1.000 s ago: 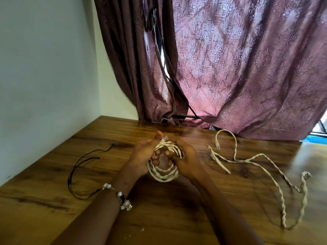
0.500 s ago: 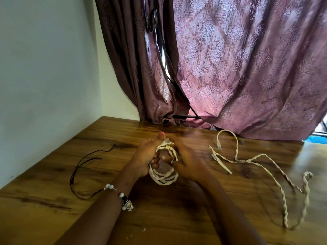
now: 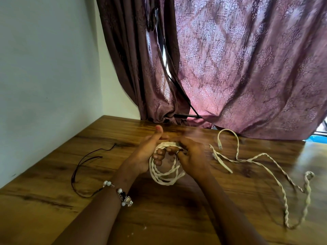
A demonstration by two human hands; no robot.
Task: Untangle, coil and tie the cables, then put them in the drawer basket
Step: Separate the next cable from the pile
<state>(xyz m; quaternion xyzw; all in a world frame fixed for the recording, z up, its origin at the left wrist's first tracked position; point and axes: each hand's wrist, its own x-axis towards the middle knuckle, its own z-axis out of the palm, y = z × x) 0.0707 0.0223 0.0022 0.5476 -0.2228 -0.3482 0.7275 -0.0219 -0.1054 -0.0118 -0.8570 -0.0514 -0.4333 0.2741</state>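
— Any writing or labels to be read?
— None could be made out.
— The surface, nearest first?
— A wooden table filled the lower frame; a thin dark cord lay at left, a twisted white cable sprawled at lower right, a patterned curtain hung behind.
— The hands?
— At centre, the left hand and right hand both gripped the white cable coil between them, thumb raised.
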